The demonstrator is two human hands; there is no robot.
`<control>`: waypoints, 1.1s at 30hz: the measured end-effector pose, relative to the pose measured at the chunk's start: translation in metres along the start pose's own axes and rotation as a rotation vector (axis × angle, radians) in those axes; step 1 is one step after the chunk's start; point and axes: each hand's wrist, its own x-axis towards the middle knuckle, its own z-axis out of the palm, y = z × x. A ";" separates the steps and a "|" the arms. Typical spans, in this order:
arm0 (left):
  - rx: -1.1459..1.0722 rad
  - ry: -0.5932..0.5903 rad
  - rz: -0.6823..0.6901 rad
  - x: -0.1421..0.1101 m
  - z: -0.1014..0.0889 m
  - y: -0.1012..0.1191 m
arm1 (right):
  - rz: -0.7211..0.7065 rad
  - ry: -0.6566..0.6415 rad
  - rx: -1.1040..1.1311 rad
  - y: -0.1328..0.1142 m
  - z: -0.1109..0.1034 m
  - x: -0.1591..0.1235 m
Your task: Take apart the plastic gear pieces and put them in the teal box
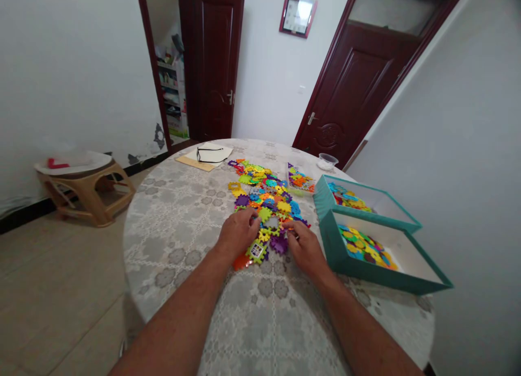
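A heap of colourful plastic toy gears [271,183] spreads over the middle of the round table. My left hand [240,230] rests at the heap's near left side, its fingers curled down onto the pieces; what they may grip is hidden. At the near right side, my right hand [302,244] touches the pieces with bent fingers, and I cannot tell whether one is held. Between the hands lie a grey gear [272,223] and a purple gear [279,244]. A green piece with a white window [257,250] lies by my left wrist, beside an orange piece [241,262].
Two teal boxes [386,274] with more pieces stand at the right. Behind the heap are a clear tray of small pieces [301,179] and a clear bowl [328,160]. Glasses [209,155] lie on papers at the far left. A stool [87,189] stands left of the table.
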 end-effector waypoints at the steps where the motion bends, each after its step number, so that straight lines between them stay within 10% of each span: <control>1: 0.021 -0.027 0.033 -0.001 0.000 0.001 | 0.012 0.002 -0.016 0.005 -0.003 -0.001; 12: 0.119 -0.079 0.298 -0.007 0.017 -0.005 | -0.033 -0.152 -0.203 0.012 0.001 -0.009; 33: 0.207 -0.182 0.379 -0.009 0.016 0.001 | 0.016 -0.199 -0.175 0.016 0.010 -0.009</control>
